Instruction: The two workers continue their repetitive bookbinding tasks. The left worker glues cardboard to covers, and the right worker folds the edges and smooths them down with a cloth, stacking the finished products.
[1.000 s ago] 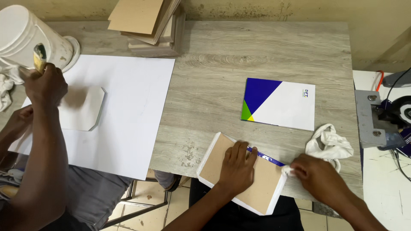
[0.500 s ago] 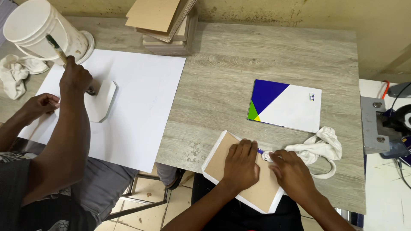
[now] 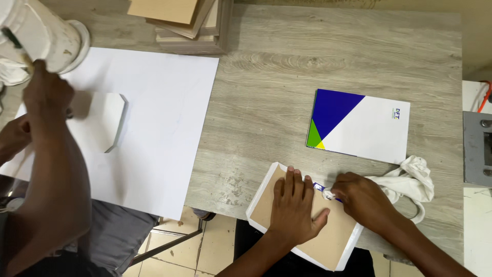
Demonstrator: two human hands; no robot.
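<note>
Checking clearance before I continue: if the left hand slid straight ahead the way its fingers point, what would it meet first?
The left hand lies flat on the tan panel, fingers pointing up the table. Past the panel's edge is bare table; the way looks free.

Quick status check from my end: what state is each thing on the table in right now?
Left hand: flat, pressing on the board.
Right hand: closed on a small blue and white object, at the board's edge.
Brown board: lying flat, overhanging the table edge.
Booklet: closed, flat.
White cloth: crumpled, beside the right hand.
White sheet: spread flat.
White panel: on the sheet, under a co-worker's hand.
</note>
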